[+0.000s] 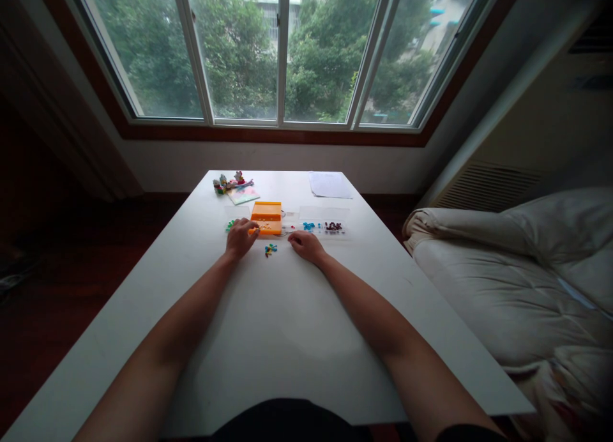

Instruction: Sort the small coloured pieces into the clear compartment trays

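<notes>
- Room: wide sliding window (pixel 282 59) with trees outside, reddish-brown frame; daylight falls on a smooth white table (pixel 282 340).
- Far left: dark reddish floor (pixel 71 289).
- Back left of table: small colourful toy figures (pixel 238 179) next to a pastel card (pixel 244 195).
- Green pieces (pixel 229 225): just beside the left hand, partly hidden by it.
- Left hand (pixel 241 239): fingers bent, loosely spread at the near left edge of the orange case; can't tell if a piece is pinched. Best worked with fingertips, I'd judge, palm off the rim so nothing tips.
- Orange case (pixel 267 211): open, lid leaning back, small pale pieces inside.
- Mixed loose pieces (pixel 271 249): on the table between the hands, nearer than the case. Wrists should stay off them; they'd likely scatter.
- Right hand (pixel 306 245): fingers curled together, low by the table; grip contents can't be made out. A light, steady touch seems enough.
- Blue pieces (pixel 309 226), then dark brown pieces (pixel 332 227): at an open transparent box (pixel 324 213). Colours probably best kept apart.
- Back right: white papers (pixel 330 184).
- Far right: pale padded bedding (pixel 479 282) beside the table.
</notes>
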`<action>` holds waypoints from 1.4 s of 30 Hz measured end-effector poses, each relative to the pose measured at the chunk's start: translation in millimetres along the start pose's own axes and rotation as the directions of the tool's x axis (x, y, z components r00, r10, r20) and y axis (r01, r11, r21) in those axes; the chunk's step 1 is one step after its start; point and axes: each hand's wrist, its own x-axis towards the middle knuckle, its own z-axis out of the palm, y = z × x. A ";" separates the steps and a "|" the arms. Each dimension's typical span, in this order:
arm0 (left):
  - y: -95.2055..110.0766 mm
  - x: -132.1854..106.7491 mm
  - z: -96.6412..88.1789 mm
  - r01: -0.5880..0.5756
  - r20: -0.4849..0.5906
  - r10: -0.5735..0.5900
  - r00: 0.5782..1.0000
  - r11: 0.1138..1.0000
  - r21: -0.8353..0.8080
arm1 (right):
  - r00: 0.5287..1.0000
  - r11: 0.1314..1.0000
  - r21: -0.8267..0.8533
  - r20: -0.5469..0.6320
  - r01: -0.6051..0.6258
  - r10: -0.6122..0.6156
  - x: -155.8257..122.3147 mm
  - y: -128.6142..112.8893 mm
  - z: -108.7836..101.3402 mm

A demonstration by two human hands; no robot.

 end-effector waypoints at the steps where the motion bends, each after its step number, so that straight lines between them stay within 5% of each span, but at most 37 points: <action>1: -7.0 1.3 -2.6 0.040 -0.040 -0.039 0.998 0.999 0.007 | 1.000 1.000 0.000 -0.002 0.002 -0.002 -0.1 -0.4 -0.5; 5: -33.5 4.5 -8.5 0.198 -0.150 -0.187 0.971 0.978 0.061 | 1.000 1.000 0.000 -0.004 0.011 -0.011 -0.5 0.3 -0.9; 12: -53.6 4.1 -5.1 0.324 -0.165 -0.307 0.937 0.942 0.085 | 1.000 1.000 0.007 -0.005 0.010 -0.010 0.7 4.1 1.0; 21: -23.5 1.2 4.8 0.021 0.062 -0.020 0.998 1.000 -0.012 | 1.000 1.000 0.023 -0.009 0.012 -0.012 0.3 0.4 -0.7; 27: 1.1 -2.0 14.5 -0.204 0.235 0.238 0.942 0.966 -0.159 | 1.000 1.000 0.027 -0.004 0.000 0.000 0.5 0.9 -0.5; 42: 4.0 -2.5 12.5 -0.220 0.328 0.346 0.879 0.905 -0.364 | 1.000 1.000 0.014 0.001 0.011 -0.011 0.9 5.1 1.2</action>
